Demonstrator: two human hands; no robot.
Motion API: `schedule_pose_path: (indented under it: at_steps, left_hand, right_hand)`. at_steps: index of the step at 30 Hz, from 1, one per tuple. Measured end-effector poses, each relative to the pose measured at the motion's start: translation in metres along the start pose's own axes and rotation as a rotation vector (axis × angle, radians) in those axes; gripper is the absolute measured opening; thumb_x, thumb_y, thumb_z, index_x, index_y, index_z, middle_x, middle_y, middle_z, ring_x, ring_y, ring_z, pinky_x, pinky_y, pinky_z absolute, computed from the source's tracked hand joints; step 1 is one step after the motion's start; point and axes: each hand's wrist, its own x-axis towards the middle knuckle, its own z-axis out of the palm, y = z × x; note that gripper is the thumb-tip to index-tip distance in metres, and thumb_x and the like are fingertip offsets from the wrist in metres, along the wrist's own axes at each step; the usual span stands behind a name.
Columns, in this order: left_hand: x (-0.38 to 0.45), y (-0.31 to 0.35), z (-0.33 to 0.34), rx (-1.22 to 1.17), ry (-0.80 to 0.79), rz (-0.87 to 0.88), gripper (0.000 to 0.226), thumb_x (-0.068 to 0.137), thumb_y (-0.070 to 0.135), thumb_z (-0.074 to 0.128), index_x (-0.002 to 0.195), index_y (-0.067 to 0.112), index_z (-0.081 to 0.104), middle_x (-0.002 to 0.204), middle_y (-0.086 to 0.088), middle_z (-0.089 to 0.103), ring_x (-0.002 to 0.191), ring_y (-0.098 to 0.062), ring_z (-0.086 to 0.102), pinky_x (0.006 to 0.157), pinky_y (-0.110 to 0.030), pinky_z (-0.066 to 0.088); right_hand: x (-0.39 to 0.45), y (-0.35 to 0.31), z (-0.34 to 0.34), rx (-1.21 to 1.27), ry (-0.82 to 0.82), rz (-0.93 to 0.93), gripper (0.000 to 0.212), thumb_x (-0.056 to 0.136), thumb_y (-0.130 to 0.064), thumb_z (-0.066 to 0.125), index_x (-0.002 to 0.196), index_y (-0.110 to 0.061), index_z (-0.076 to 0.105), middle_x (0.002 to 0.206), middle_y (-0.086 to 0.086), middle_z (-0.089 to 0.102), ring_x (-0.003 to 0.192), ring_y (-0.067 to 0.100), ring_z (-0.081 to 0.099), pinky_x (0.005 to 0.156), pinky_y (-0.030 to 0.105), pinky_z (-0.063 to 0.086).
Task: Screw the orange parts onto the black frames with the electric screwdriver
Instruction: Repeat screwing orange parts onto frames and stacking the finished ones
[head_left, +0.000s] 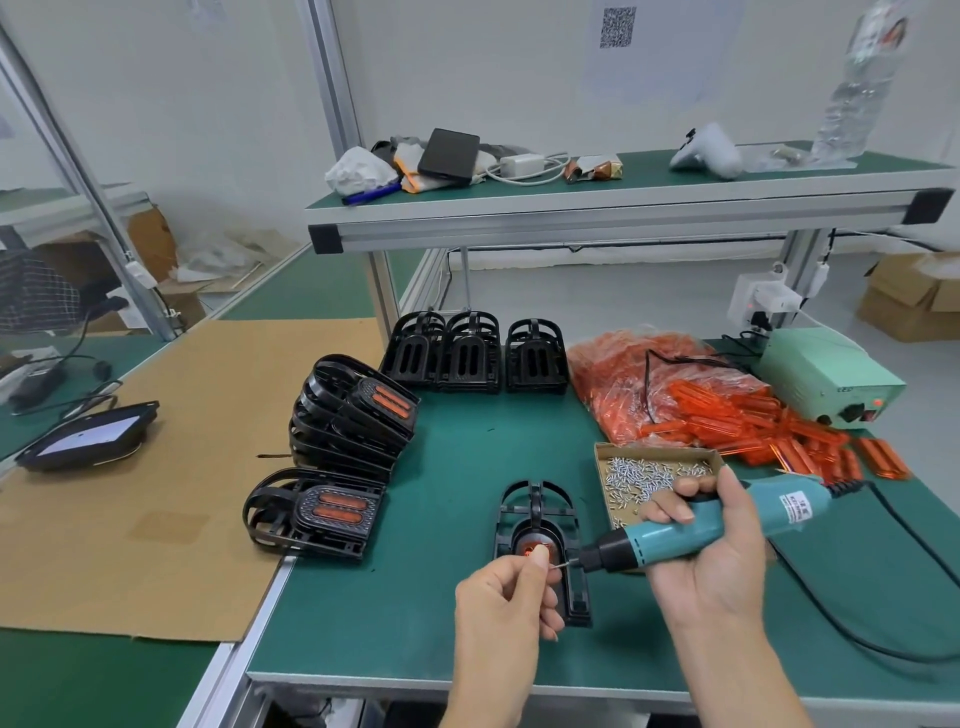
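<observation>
Head view: left hand (511, 587) hides orange part (531, 547).

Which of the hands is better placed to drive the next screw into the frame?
Right, probably. The right hand already grips the electric screwdriver, its bit aimed at the black frame. The left hand only pinches a screw at the bit's tip.

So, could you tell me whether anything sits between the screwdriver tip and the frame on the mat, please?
Only the left hand, pinching at the electric screwdriver tip above the black frame; nothing else intervenes.
</observation>
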Motion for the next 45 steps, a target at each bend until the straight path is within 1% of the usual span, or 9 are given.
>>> schedule_pose_path:
  at_steps: [8, 11, 15, 18, 20, 22, 25, 28, 45]
  left_hand:
    - [0.005, -0.005, -0.002, -0.043, 0.015, -0.078, 0.038, 0.101, 0.027, 0.064, 0.073, 0.004, 0.075, 0.060, -0.009, 0.062, 0.049, -0.019, 0.053, 0.045, -0.025, 0.043]
    - [0.008, -0.004, -0.007, 0.024, -0.023, -0.043, 0.037, 0.102, 0.029, 0.062, 0.074, 0.009, 0.077, 0.061, -0.006, 0.063, 0.052, -0.016, 0.054, 0.047, -0.025, 0.044]
    - [0.017, 0.003, -0.025, 0.316, -0.157, 0.198, 0.021, 0.101, 0.027, 0.063, 0.086, 0.032, 0.077, 0.078, 0.002, 0.072, 0.068, -0.006, 0.061, 0.063, -0.022, 0.051]
    - [0.036, 0.006, -0.035, 0.593, -0.202, 0.456, 0.013, 0.095, 0.025, 0.069, 0.096, 0.035, 0.078, 0.086, 0.016, 0.067, 0.085, -0.006, 0.062, 0.076, -0.013, 0.043]
    - [0.051, 0.003, -0.037, 0.777, -0.160, 0.630, 0.009, 0.091, 0.029, 0.074, 0.096, 0.032, 0.080, 0.085, 0.019, 0.066, 0.095, -0.008, 0.059, 0.085, -0.018, 0.040]
    - [0.063, -0.002, -0.034, 0.931, -0.097, 0.714, 0.008, 0.087, 0.035, 0.077, 0.093, 0.032, 0.081, 0.083, 0.019, 0.066, 0.101, -0.011, 0.053, 0.087, -0.030, 0.037]
    - [0.075, -0.012, -0.025, 1.055, -0.063, 0.726, 0.008, 0.084, 0.037, 0.078, 0.090, 0.032, 0.082, 0.079, 0.016, 0.061, 0.095, -0.018, 0.053, 0.081, -0.034, 0.034]
    - [0.080, -0.022, -0.017, 1.075, -0.018, 0.702, 0.011, 0.086, 0.040, 0.075, 0.085, 0.031, 0.081, 0.077, 0.014, 0.056, 0.091, -0.018, 0.049, 0.078, -0.035, 0.035]
    - [0.089, -0.039, -0.012, 1.076, 0.028, 0.640, 0.017, 0.088, 0.043, 0.069, 0.084, 0.032, 0.081, 0.076, 0.014, 0.050, 0.090, -0.016, 0.044, 0.078, -0.038, 0.040]
  right_hand:
    - [-0.001, 0.010, 0.004, -0.088, -0.041, -0.015, 0.027, 0.097, -0.030, 0.064, 0.071, -0.023, 0.063, 0.075, -0.003, 0.059, 0.054, 0.009, 0.045, 0.058, 0.022, 0.045]
    - [0.002, 0.013, 0.008, -0.114, -0.050, -0.025, 0.024, 0.098, -0.028, 0.064, 0.074, -0.022, 0.062, 0.074, -0.002, 0.059, 0.054, 0.010, 0.045, 0.058, 0.022, 0.045]
    - [0.012, 0.010, 0.021, -0.098, -0.041, -0.038, 0.020, 0.098, -0.025, 0.065, 0.080, -0.020, 0.057, 0.074, -0.001, 0.059, 0.052, 0.009, 0.046, 0.055, 0.021, 0.045]
    - [0.019, 0.012, 0.033, -0.199, -0.049, -0.042, 0.020, 0.096, -0.022, 0.067, 0.080, -0.019, 0.056, 0.071, 0.001, 0.061, 0.050, 0.010, 0.047, 0.053, 0.021, 0.044]
    - [0.022, 0.019, 0.040, -0.294, -0.074, -0.059, 0.020, 0.093, -0.020, 0.071, 0.081, -0.018, 0.056, 0.071, 0.004, 0.063, 0.049, 0.011, 0.048, 0.051, 0.023, 0.044]
    - [0.025, 0.028, 0.048, -0.392, -0.106, -0.111, 0.019, 0.088, -0.017, 0.076, 0.077, -0.020, 0.061, 0.070, 0.008, 0.065, 0.048, 0.015, 0.049, 0.049, 0.025, 0.044]
    - [0.027, 0.044, 0.057, -0.625, -0.195, -0.202, 0.023, 0.085, -0.020, 0.076, 0.065, -0.027, 0.068, 0.070, 0.011, 0.068, 0.050, 0.019, 0.050, 0.050, 0.028, 0.044]
    - [0.029, 0.055, 0.058, -0.776, -0.228, -0.212, 0.021, 0.083, -0.030, 0.077, 0.065, -0.025, 0.068, 0.072, 0.011, 0.071, 0.052, 0.018, 0.051, 0.052, 0.029, 0.045]
    - [0.044, 0.069, 0.052, -0.909, -0.266, -0.169, 0.021, 0.080, -0.041, 0.077, 0.068, -0.026, 0.069, 0.075, 0.011, 0.074, 0.054, 0.014, 0.054, 0.055, 0.023, 0.048]
